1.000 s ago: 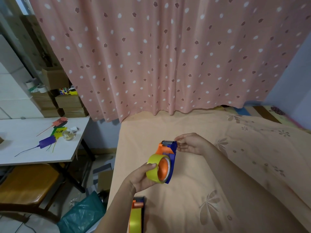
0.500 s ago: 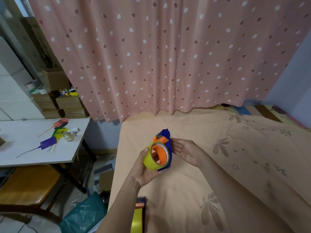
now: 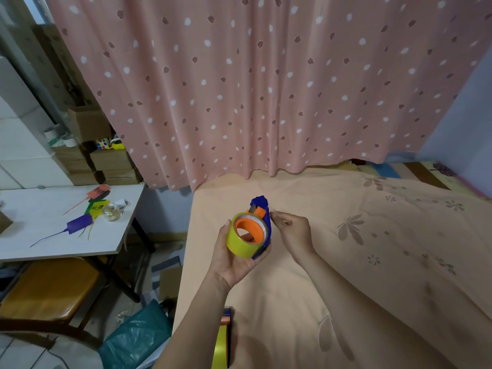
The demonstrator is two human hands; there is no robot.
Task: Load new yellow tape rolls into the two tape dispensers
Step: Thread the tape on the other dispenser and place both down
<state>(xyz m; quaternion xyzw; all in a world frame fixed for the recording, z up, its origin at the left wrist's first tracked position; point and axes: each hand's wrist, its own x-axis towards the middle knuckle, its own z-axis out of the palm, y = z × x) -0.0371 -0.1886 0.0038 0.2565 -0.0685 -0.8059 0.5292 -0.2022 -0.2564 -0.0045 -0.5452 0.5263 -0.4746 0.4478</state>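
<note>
The right hand (image 3: 291,230) now sits beside the dispenser (image 3: 262,227), fingers pinched, no longer at its top; the roll (image 3: 243,239) faces more upward.

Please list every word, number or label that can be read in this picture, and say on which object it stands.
"处理": black handwriting on the yellow-green tag on the white table; a probable reading.
Orange tag beside it: dark marks, too blurred to read.
Yellow tape roll, its blue dispenser, cardboard boxes: no readable text.
</note>
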